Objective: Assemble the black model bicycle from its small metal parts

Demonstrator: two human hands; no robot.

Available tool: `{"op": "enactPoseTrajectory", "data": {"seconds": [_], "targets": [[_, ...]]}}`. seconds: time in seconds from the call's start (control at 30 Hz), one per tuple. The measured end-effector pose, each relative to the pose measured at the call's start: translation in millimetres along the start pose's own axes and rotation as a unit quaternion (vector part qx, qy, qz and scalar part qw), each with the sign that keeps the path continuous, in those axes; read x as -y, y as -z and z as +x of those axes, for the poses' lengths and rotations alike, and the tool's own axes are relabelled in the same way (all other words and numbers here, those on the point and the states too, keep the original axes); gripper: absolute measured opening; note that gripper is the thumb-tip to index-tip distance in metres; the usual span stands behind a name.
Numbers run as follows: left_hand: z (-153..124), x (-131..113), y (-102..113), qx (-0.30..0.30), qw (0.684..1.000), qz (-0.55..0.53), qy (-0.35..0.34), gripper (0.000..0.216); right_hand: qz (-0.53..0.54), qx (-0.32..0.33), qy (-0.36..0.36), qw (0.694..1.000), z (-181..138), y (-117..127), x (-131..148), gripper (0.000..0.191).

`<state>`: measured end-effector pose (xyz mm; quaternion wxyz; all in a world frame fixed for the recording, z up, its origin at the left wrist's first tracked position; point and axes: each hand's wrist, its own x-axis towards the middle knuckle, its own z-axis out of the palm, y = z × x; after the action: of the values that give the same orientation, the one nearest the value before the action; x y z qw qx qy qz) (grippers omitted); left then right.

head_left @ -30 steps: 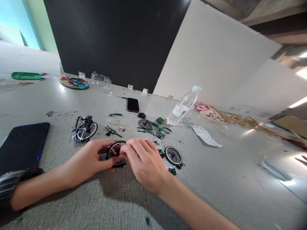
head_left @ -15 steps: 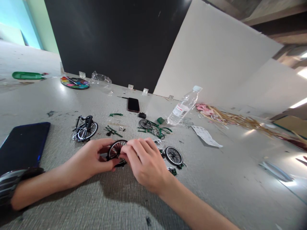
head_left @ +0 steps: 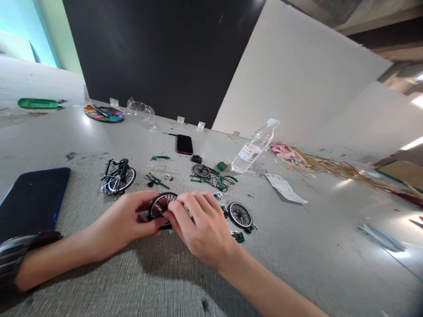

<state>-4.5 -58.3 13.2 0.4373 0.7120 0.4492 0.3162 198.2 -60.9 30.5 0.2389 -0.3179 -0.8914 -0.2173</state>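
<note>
Between my hands is a small toy bicycle wheel (head_left: 161, 204) with a black tyre and dark spokes, held tilted just above the table. My left hand (head_left: 135, 215) pinches its rim from the left, thumb below and fingers behind. From the right, my right hand (head_left: 198, 224) has its fingers closed at the wheel's middle; the fingertips cover the hub, so I cannot see whether they hold a smaller part. Beside my right hand lies another spoked wheel (head_left: 240, 215). Green bicycle frame parts (head_left: 216, 179) lie beyond it with one more wheel (head_left: 201, 170).
A black-and-silver model bicycle piece (head_left: 120, 176) stands left of my hands, near a dark tablet (head_left: 33, 202). Farther back are a phone (head_left: 184, 144), a paint palette (head_left: 104, 114) and a water bottle (head_left: 254, 147). A paper sheet (head_left: 284, 188) lies to the right.
Both hands stay on the wheel in nearly the same place. The fingers of my right hand have shifted slightly at the hub.
</note>
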Motion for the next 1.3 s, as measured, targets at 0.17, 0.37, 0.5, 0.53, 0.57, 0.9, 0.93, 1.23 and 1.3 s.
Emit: {"op": "enactPoseTrajectory", "data": {"seconds": [0.17,0.37,0.5,0.53,0.57,0.9,0.93,1.23,1.3], "targets": [[0.0,2.9,-1.2,-0.001,1.0,-0.028,0.008,0.022,0.003,-0.018,0.006,1.0,-0.4,1.9,0.5,0.014],[0.2,1.7,-1.0,-0.009,0.999,-0.03,0.015,0.025,0.015,-0.014,0.008,1.0,-1.4,3.0,0.4,0.014],[-0.2,0.8,-1.0,-0.008,0.999,-0.03,0.015,0.024,0.022,-0.021,0.008,1.0,-2.2,2.1,-0.2,0.012],[-0.4,0.6,-1.1,-0.007,0.999,-0.029,0.016,0.023,0.021,-0.023,0.007,0.999,-2.4,1.8,-0.4,0.011],[-0.5,0.2,-1.2,-0.006,1.0,-0.027,0.015,0.023,0.021,-0.025,0.005,0.999,-2.5,1.6,-0.4,0.011],[-0.6,-1.4,-2.6,0.007,1.0,0.008,-0.005,0.011,0.012,-0.059,0.014,0.998,-1.3,0.5,0.2,0.012],[-0.8,-1.4,-2.8,0.008,1.0,0.017,-0.007,0.009,0.009,-0.06,0.011,0.998,-1.4,-0.1,0.1,0.012],[-2.9,-1.1,-4.4,0.013,0.995,0.084,-0.045,0.001,0.006,-0.07,-0.001,0.998,0.2,-2.6,2.6,0.023],[-2.8,-1.0,-4.1,0.023,0.996,0.073,-0.048,0.005,0.008,-0.066,-0.001,0.998,0.2,-2.5,2.4,0.026]]}}
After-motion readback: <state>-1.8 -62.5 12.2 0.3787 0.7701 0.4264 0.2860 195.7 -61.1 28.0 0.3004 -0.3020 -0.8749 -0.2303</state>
